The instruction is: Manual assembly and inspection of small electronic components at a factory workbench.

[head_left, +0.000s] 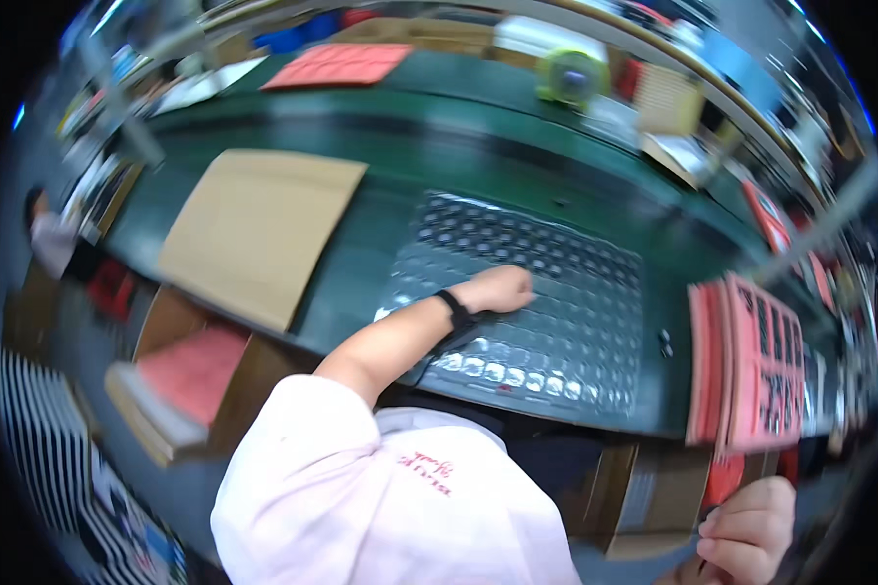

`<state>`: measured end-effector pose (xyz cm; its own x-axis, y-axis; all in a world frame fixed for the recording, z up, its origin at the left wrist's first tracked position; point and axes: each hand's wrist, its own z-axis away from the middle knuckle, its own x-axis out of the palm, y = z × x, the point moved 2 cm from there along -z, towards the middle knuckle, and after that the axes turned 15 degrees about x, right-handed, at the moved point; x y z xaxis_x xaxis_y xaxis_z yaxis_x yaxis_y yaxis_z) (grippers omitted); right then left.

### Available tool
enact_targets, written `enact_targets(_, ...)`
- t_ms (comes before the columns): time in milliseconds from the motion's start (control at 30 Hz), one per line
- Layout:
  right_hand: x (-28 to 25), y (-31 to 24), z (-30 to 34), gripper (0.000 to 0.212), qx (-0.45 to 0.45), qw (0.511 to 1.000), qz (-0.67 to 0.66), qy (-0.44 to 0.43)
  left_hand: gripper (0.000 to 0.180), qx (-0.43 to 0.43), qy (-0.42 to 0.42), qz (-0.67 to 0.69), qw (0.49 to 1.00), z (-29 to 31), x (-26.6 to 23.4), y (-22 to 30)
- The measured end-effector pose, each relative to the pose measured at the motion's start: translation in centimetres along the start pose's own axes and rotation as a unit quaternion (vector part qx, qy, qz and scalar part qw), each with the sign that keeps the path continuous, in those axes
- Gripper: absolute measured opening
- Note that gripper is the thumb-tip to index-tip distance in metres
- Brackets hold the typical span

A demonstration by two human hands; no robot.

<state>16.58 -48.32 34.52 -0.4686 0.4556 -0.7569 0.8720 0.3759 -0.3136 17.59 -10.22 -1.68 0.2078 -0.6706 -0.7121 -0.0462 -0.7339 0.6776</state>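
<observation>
My left hand (500, 289), with a black band on its wrist, is over the middle of a clear plastic blister tray (585, 292) lying on the green table. Its fingers are curled into a fist, and whatever is inside them is hidden. Down at the lower right, off the table's front edge, is my right hand (751, 531). Those fingers are bent in and pressed together; what they hold, if anything, I cannot make out. Nearest to it stand several pink foam trays (751, 361) on edge, the front one with dark pieces in its slots.
A brown cardboard sheet (259, 229) lies at the left. Below it is an open carton (254, 390) with pink foam. Small dark pieces (665, 343) lie beside the tray. At the back are another pink foam tray (341, 64) and a green fan (573, 78). Another person (54, 244) is far left.
</observation>
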Motion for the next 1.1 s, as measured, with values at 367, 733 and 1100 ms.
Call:
enact_targets(367, 1.8, 17.3, 12.4, 0.044, 0.242, 0.967, 0.052, -0.068, 0.028, -0.053, 0.065, -0.136, 0.987, -3.0, -8.6, 3.1)
enact_targets(733, 4.8, 26.6, 18.9, 0.036, 0.333, 0.934, -0.132, -0.011, 0.027, -0.075, 0.050, -0.272, 0.958, -17.6, -10.6, -9.4)
enact_targets(1100, 3.2, 36.2, 23.5, 0.029, 0.455, 0.745, -0.471, 0.124, 0.023, -0.068, 0.037, -0.246, 0.966, -24.1, -7.1, -11.4)
